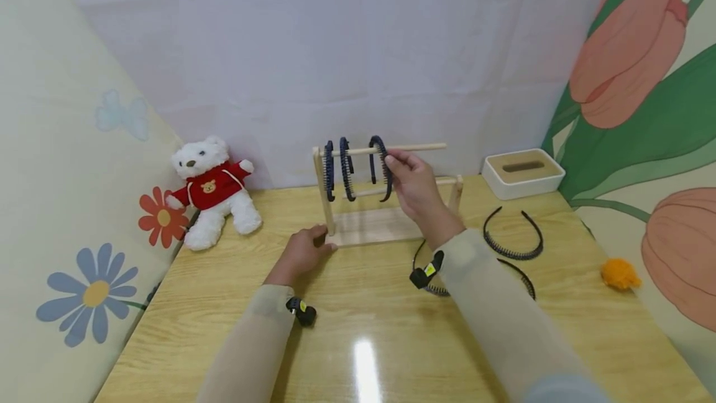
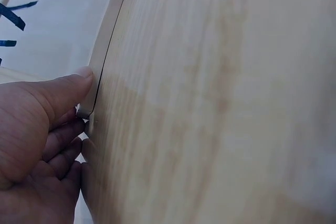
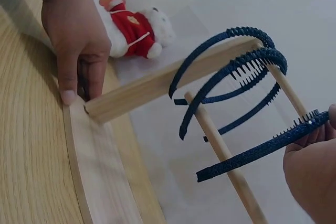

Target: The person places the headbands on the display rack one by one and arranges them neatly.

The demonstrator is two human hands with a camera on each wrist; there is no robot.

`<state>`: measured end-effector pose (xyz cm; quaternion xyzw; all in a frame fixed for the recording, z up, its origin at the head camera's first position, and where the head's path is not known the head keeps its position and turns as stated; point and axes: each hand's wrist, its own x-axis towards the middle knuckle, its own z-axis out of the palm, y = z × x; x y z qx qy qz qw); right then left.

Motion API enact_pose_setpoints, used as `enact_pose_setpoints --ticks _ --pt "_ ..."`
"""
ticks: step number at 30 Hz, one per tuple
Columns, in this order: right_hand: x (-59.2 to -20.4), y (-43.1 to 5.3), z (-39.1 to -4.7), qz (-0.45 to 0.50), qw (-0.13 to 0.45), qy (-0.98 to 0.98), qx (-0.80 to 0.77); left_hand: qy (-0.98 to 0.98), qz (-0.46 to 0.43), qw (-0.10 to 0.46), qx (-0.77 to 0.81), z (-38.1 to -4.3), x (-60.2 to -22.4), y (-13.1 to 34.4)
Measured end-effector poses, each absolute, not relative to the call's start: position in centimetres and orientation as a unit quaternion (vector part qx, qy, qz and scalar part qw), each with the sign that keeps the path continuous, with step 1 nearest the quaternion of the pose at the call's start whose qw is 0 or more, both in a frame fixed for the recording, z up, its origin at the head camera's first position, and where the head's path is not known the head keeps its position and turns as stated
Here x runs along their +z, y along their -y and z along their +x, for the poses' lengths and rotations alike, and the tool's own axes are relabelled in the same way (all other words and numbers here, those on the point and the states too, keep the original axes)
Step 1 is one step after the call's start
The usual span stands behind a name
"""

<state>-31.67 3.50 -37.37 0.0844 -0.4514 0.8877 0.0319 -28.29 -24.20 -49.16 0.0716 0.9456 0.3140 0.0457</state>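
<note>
My right hand (image 1: 416, 190) pinches a dark toothed headband (image 3: 252, 148) between thumb and fingers. That headband hangs round the upper rod of a wooden rack (image 1: 366, 229), its lower end beside the lower rod. Two more dark headbands, one at the rack's left post (image 1: 329, 173) and one beside it (image 1: 345, 173), hang on the same rod. My left hand (image 1: 302, 250) grips the left front corner of the rack's base. In the left wrist view its thumb (image 2: 79, 80) presses the base edge (image 2: 102, 61), with the other fingers curled behind.
Three loose headbands lie on the table at the right, one open upward (image 1: 514, 255), the others partly hidden by my right forearm. A white tissue box (image 1: 523, 188) stands at the back right, near an orange ball-like thing (image 1: 619, 273). A white teddy bear (image 1: 215, 194) sits at the left.
</note>
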Motion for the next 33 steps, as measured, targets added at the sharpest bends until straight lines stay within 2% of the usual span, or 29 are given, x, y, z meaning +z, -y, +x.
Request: enact_pose_setpoints --ticks 33 --pt "-37.3 -1.8 -31.4 0.080 0.012 0.458 0.886 -0.943 0.064 0.066 0.321 -28.5 -49.1 24.2"
